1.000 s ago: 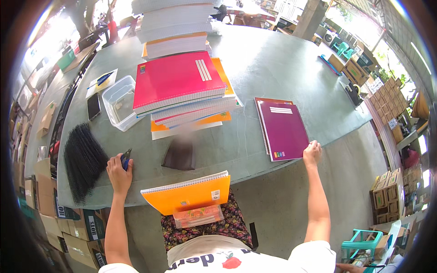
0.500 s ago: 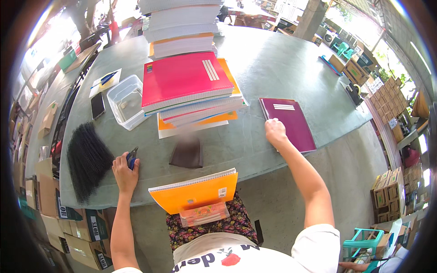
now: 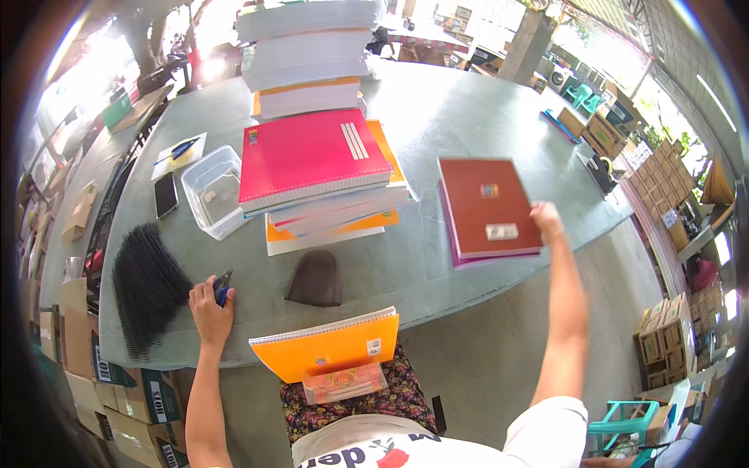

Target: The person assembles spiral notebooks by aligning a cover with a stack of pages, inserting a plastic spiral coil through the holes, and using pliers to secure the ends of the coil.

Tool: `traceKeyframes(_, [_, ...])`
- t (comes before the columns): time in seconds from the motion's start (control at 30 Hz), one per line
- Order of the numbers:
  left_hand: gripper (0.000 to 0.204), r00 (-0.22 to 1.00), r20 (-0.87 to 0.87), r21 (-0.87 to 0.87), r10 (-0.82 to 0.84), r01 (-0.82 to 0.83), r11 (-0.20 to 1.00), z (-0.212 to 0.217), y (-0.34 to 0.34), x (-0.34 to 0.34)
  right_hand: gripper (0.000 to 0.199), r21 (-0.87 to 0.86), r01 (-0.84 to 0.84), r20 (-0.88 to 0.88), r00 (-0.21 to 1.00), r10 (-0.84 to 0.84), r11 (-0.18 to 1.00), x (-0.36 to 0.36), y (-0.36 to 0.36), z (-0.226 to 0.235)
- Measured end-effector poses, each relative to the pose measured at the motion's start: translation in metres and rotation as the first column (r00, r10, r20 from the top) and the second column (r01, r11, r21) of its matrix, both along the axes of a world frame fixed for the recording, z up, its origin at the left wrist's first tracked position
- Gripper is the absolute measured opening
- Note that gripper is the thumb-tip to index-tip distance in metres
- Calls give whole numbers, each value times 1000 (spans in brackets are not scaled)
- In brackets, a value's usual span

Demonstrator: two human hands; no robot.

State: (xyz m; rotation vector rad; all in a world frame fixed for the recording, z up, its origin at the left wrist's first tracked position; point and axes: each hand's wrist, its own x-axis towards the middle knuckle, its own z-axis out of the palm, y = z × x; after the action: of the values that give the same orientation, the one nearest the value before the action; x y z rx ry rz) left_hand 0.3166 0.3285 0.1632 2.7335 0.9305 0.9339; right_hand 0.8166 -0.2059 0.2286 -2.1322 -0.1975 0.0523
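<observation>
Head view: left hand point(image 3: 207, 306) half hides a small tool point(image 3: 223, 285), perhaps pliers.

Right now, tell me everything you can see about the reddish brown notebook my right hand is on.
The reddish brown notebook is flat and rectangular with a plain cover, a small multicoloured mark near its middle and a pale label low down. It lies face up on a purple notebook on the grey table. The right hand touches its right edge.
</observation>
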Motion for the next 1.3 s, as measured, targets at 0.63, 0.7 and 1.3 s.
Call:
traceKeyframes(0.63, [45, 1000, -23, -24, -8, 7, 1000, -2, 1, -2, 21, 864, -477, 133, -96, 986, -163, -432, 276, 209])
traceKeyframes(0.7, [46, 1000, -3, -11, 26, -26, 1000, -1, 0, -2, 35, 590, -630, 82, -576, 813, -506, -426, 328, 156])
traceKeyframes(1.3, [47, 997, 74, -129, -8, 18, 991, 1, -2, -6, 38, -716, -678, 95, 139, 986, 165, -256, 462, 135])
